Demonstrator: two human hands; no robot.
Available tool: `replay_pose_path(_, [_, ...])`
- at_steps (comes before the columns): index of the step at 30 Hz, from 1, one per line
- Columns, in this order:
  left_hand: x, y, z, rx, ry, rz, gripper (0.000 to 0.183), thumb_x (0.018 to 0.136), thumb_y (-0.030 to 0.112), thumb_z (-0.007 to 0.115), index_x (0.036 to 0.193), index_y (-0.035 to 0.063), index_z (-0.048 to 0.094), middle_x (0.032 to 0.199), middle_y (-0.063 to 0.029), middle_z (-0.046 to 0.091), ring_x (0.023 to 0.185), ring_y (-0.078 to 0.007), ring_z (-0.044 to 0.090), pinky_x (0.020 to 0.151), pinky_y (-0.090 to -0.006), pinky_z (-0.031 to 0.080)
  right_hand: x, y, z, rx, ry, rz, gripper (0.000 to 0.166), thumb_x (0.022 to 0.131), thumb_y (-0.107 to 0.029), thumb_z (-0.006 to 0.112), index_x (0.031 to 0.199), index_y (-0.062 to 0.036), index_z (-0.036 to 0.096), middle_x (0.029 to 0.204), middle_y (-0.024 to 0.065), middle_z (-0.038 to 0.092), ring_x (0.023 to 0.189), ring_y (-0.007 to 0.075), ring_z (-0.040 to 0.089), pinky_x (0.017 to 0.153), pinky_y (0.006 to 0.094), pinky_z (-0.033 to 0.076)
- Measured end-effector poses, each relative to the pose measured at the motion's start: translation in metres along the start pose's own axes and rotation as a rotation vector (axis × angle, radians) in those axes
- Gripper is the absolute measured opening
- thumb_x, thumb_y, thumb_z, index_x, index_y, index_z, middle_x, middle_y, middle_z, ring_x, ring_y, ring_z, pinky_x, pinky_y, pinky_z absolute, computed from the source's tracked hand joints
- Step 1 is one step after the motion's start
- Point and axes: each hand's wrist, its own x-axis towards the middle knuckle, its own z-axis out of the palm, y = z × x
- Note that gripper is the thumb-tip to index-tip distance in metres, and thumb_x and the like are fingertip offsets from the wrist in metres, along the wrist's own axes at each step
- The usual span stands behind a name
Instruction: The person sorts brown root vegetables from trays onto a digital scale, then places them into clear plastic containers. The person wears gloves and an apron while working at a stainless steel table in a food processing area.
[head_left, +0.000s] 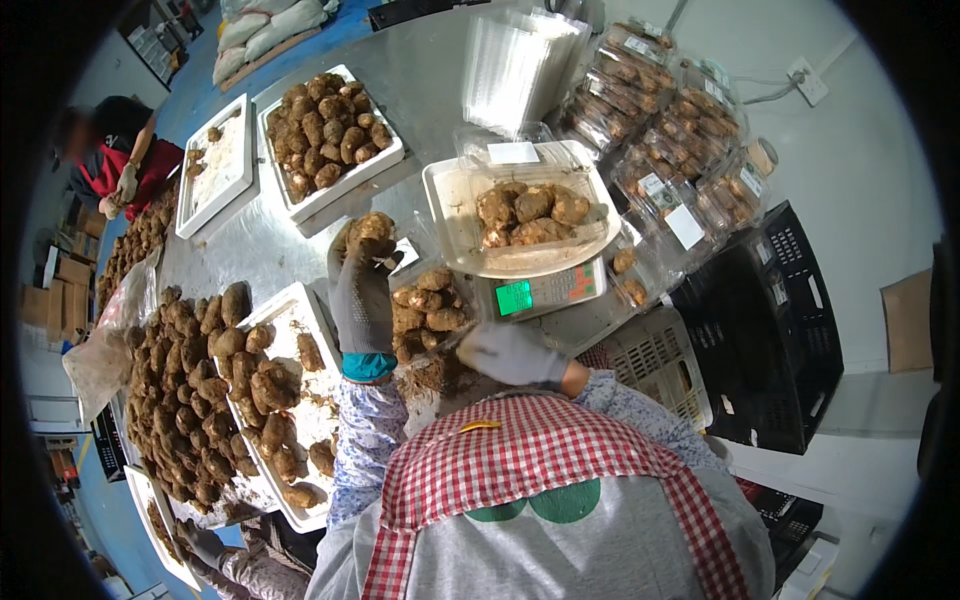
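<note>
My left hand (364, 281), in a grey knit glove, grips a brown taro corm (371, 227) above the metal table. My gloved right hand (514, 354) is slightly blurred beside a clear plastic box of taro corms (427, 309); whether it holds anything is hidden. Beyond my hands a white plastic tray (450, 259) rests on a digital scale (551, 291) with a lit green display. An open clear clamshell with several larger corms (534, 206) lies in that tray.
Foam trays (319, 495) (345, 176) and a large heap of corms (187, 397) are at left. Filled clamshells (660, 157) and stacked empty lids or boxes (517, 67) stand at the back right, black crates (757, 337) at right. A co-worker (124, 161) stands far left; another person's gloved hand (202, 541) is at lower left.
</note>
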Motion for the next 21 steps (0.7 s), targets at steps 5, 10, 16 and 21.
replay_pose_path(5, [0.0, 0.001, 0.026, 0.319, -0.035, 0.001, 0.047, 0.092, 0.021, 0.06, 0.131, 0.0006, 0.043, 0.121, -0.0168, 0.055, 0.105, -0.0235, 0.059, 0.086, -0.032, 0.051, 0.06, -0.026, -0.101, -0.534, 0.565, 0.056, 0.03, 0.087, -0.024, 0.063, 0.109, -0.0038, 0.061, 0.097, 0.0137, 0.063, 0.091, 0.0241, 0.06, 0.079, 0.0357, 0.049])
replay_pose_path(10, [0.009, -0.027, 0.078, 0.244, 0.002, -0.002, 0.047, 0.087, 0.017, 0.067, 0.123, -0.0032, 0.046, 0.115, -0.0147, 0.055, 0.104, -0.0205, 0.057, 0.091, -0.03, 0.049, 0.086, -0.001, -0.123, -1.01, 0.261, 0.167, 0.05, 0.081, -0.036, 0.067, 0.12, -0.0049, 0.057, 0.096, 0.0136, 0.059, 0.1, 0.0298, 0.054, 0.085, 0.0446, 0.042])
replay_pose_path(16, [0.01, -0.069, 0.084, 1.295, -0.19, 0.411, 0.048, 0.08, 0.028, 0.073, 0.117, 0.0027, 0.054, 0.116, -0.015, 0.057, 0.103, -0.0338, 0.056, 0.096, -0.0422, 0.043, 0.06, -0.016, -0.16, -0.36, 1.009, 0.127, 0.049, 0.082, -0.027, 0.071, 0.121, -0.0022, 0.055, 0.105, 0.0122, 0.062, 0.098, 0.0266, 0.06, 0.085, 0.0359, 0.048])
replay_pose_path(21, [0.002, -0.054, 0.077, 1.284, -0.123, 0.523, 0.049, 0.081, 0.038, 0.069, 0.11, 0.0003, 0.057, 0.126, -0.0232, 0.048, 0.116, -0.0376, 0.046, 0.098, -0.0423, 0.039, 0.042, -0.035, -0.165, -0.15, 0.981, 0.076, 0.05, 0.085, -0.028, 0.07, 0.123, -0.0007, 0.054, 0.115, 0.0158, 0.062, 0.105, 0.0272, 0.061, 0.092, 0.0339, 0.048])
